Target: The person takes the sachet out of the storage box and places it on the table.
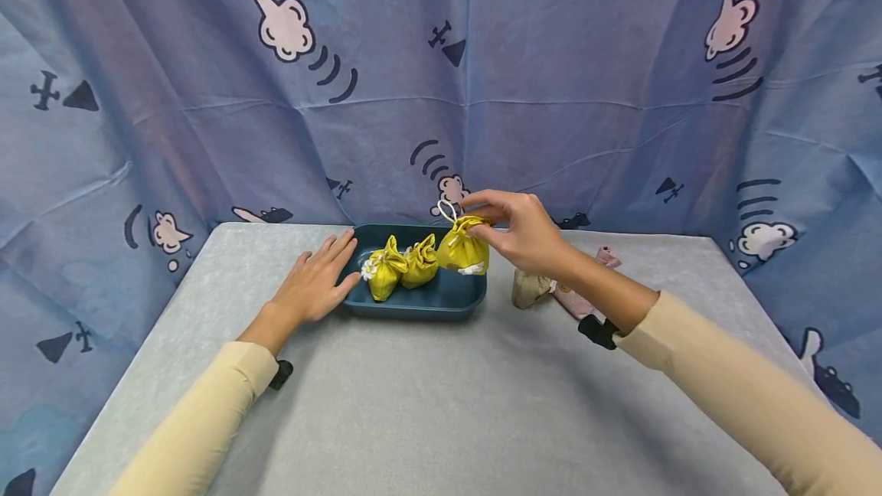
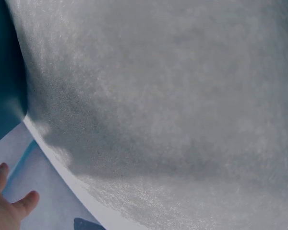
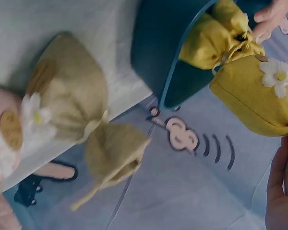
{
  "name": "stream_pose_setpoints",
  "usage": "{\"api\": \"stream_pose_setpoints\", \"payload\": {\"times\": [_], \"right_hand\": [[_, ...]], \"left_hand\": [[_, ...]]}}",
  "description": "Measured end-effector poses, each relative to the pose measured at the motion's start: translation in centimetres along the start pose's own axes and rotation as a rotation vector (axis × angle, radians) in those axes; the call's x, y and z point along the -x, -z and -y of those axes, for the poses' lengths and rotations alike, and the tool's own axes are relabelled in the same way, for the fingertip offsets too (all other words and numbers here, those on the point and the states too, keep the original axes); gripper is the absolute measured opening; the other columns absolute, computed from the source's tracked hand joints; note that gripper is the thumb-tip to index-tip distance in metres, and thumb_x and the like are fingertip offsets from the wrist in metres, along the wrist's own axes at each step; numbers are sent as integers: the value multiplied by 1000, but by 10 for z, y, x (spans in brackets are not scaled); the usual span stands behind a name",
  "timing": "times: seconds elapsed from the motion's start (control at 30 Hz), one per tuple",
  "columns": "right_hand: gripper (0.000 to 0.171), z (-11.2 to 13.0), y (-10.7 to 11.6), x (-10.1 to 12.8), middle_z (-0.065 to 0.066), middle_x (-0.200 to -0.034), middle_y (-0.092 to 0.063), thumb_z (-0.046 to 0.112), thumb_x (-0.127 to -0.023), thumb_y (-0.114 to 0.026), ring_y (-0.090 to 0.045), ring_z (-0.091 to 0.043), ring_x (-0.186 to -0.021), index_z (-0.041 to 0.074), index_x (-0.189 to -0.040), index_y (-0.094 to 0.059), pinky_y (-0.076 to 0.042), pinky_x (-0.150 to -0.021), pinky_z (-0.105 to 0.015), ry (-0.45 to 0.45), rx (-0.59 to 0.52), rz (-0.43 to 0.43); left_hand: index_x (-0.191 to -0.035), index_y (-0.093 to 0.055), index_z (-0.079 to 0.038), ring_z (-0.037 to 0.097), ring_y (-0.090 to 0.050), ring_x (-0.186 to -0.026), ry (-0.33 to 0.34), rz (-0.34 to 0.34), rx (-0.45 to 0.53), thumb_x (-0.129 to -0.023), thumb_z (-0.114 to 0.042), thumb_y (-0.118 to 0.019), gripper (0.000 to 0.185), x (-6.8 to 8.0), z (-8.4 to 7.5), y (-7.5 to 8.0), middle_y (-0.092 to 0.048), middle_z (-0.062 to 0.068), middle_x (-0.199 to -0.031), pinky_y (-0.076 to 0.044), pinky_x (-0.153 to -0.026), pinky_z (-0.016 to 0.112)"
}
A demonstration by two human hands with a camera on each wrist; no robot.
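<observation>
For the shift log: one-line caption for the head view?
Right hand pinches a yellow pouch above the tray; left hand touches it.

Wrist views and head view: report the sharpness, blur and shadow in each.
Head view: even light, sharp; the right hand pinches a yellow pouch over the teal tray, curtain lines bowed at the edges. Left wrist view: the grey table cover fills it, soft, with a broad shadow. Right wrist view: the beige pouch nearby is blurred.
</observation>
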State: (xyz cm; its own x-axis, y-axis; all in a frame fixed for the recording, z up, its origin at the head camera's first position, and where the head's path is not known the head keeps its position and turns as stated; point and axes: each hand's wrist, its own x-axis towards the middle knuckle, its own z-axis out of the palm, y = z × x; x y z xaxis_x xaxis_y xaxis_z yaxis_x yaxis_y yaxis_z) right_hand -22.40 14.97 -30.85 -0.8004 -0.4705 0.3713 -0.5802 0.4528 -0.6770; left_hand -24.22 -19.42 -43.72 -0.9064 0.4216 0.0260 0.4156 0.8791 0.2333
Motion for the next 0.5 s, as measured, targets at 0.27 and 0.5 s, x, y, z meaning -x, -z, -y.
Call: {"api": "stream_pose_setpoints", "payload": {"times": [0.27, 0.5], "right_hand": [[36, -13, 20, 1, -14, -115, -72, -4, -88, -71, -72, -27, -99, 2, -123, -67, -58, -82, -41, -38, 91, -56], [35, -30, 28, 3, -16, -113, -72, -2, -89, -72, -72, -29, -100, 1, -123, -67, -57, -83, -43, -88, 113, -103]], "left_hand": [[-160, -21, -11, 33, -14, -151, 2, 2, -3, -105, -50, -37, 69, -1, 1, -1, -8, 2, -168, -19, -112, 67], [-160, -22, -11, 34, -15, -151, -1, 0, -2, -105, -49, -38, 69, -1, 1, 0, -9, 2, -168, -19, -112, 68]]}}
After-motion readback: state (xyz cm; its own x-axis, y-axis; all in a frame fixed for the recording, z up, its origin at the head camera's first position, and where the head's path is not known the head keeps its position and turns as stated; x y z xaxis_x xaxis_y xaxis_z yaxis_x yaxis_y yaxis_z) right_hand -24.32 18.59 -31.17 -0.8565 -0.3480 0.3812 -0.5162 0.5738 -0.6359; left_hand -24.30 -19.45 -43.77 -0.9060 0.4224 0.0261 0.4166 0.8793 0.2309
